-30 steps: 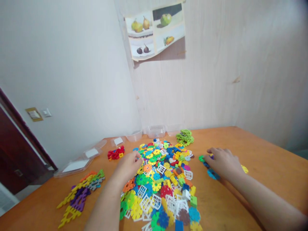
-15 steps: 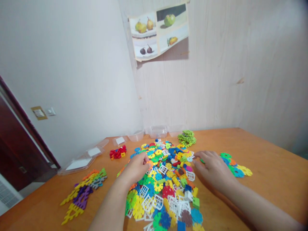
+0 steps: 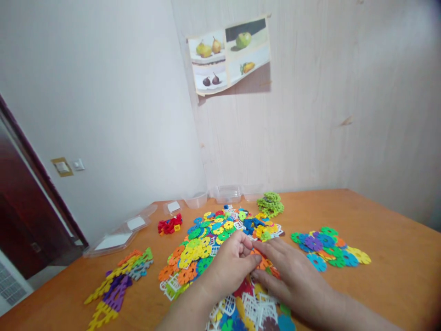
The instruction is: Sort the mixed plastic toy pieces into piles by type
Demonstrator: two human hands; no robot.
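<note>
A heap of toy pieces covers the middle of the table: flower-shaped plastic discs [image 3: 191, 253] in many colours, white lattice window pieces [image 3: 260, 310], and small yellow and blue blocks [image 3: 253, 225]. My left hand [image 3: 236, 259] is over the centre of the heap with its fingers curled in. Whatever lies inside them is hidden. Facing it, my right hand [image 3: 292, 271] rests on the heap's right side, fingers stretched and thumb apart. Its fingertips come close to the left hand, above orange discs [image 3: 263, 262].
A separate group of discs [image 3: 330, 248] lies to the right. Green linking pieces [image 3: 270, 204] and clear plastic tubs [image 3: 225, 193] stand at the back. Red blocks [image 3: 170, 224], clear lids [image 3: 113, 241] and long notched pieces [image 3: 119, 289] are on the left.
Both hands have come together over the middle of the heap. More discs show in the group on the right, and some pieces at the heap's left now show.
</note>
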